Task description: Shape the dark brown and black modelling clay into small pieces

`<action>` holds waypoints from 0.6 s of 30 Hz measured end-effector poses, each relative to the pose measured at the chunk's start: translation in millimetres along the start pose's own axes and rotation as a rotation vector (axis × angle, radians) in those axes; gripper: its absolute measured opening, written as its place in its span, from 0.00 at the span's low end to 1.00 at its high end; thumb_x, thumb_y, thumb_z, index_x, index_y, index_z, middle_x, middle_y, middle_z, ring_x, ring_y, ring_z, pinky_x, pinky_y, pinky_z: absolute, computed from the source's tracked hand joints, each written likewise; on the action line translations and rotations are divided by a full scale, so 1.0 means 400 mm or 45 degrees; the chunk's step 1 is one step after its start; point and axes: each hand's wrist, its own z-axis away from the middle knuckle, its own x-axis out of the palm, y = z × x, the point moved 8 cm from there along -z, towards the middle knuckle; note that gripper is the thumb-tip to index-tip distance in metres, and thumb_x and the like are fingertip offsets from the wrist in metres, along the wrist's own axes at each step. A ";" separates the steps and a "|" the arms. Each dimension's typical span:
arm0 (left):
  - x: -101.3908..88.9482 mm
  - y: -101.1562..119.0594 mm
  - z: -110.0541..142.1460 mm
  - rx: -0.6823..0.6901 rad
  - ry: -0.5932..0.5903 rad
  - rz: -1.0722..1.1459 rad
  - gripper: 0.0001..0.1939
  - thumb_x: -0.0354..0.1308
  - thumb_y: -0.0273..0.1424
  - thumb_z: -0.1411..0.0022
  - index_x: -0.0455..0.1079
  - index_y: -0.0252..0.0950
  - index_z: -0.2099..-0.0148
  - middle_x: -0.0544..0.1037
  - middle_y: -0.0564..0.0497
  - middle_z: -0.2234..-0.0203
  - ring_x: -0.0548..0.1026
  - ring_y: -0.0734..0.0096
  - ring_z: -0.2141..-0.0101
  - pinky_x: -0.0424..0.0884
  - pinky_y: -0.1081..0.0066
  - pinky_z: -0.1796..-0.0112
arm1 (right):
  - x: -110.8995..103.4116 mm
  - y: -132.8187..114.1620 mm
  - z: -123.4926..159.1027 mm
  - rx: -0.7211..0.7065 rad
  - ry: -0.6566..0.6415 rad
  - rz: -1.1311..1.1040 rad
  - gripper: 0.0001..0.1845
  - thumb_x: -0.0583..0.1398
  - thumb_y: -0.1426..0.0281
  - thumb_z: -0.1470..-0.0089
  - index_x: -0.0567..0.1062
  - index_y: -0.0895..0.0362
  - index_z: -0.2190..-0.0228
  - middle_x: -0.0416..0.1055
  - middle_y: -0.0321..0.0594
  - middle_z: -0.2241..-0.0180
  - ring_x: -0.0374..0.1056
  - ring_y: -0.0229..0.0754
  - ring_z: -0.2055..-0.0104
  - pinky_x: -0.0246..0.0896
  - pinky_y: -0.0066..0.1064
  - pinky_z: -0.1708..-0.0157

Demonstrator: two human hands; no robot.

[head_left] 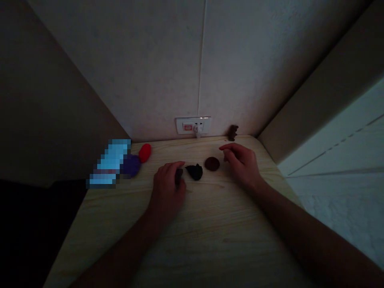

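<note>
On the wooden tabletop point(192, 220), my left hand point(168, 182) is closed around a small dark brown piece point(179, 176), held between thumb and fingers; its exact kind is too dim to tell. Just right of it lies a black pointed piece point(195, 172) with a rounded end. Beside that rests a flat, dark brown round disc point(212, 163). My right hand point(242, 164) hovers to the right of the disc, index finger stretched out and the others partly bent, with nothing visible in it. Beyond it a small dark brown bear-shaped figure point(233, 133) stands near the wall.
At the left edge are a red oval thing point(145, 153), a purple roundish thing point(131, 165) and a pixelated light-blue rectangle point(112, 162). A wall socket point(193, 125) with a plug sits behind the table. A pale panel point(336, 132) rises on the right.
</note>
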 end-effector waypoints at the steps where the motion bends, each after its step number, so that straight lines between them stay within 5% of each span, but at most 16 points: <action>1: -0.003 -0.003 0.000 -0.014 0.014 0.031 0.22 0.57 0.20 0.41 0.70 0.37 0.45 0.78 0.42 0.50 0.74 0.51 0.49 0.68 0.46 0.45 | 0.000 -0.014 0.006 -0.062 0.010 0.015 0.14 0.59 0.65 0.39 0.81 0.60 0.61 0.75 0.38 0.75 0.68 0.38 0.75 0.61 0.30 0.74; 9: -0.016 -0.040 0.000 -0.263 0.123 0.505 0.17 0.65 0.32 0.37 0.72 0.39 0.46 0.80 0.45 0.53 0.79 0.59 0.53 0.73 0.53 0.47 | 0.049 -0.151 0.077 -0.659 -0.183 0.176 0.14 0.61 0.71 0.39 0.77 0.59 0.51 0.77 0.43 0.65 0.70 0.39 0.70 0.69 0.31 0.70; 18: -0.008 -0.055 0.002 -0.278 0.148 0.578 0.20 0.67 0.32 0.40 0.73 0.40 0.46 0.81 0.45 0.51 0.80 0.57 0.52 0.73 0.52 0.46 | 0.153 -0.147 0.125 -0.584 -0.349 0.456 0.34 0.67 0.56 0.41 0.69 0.57 0.40 0.78 0.53 0.50 0.79 0.53 0.55 0.78 0.41 0.61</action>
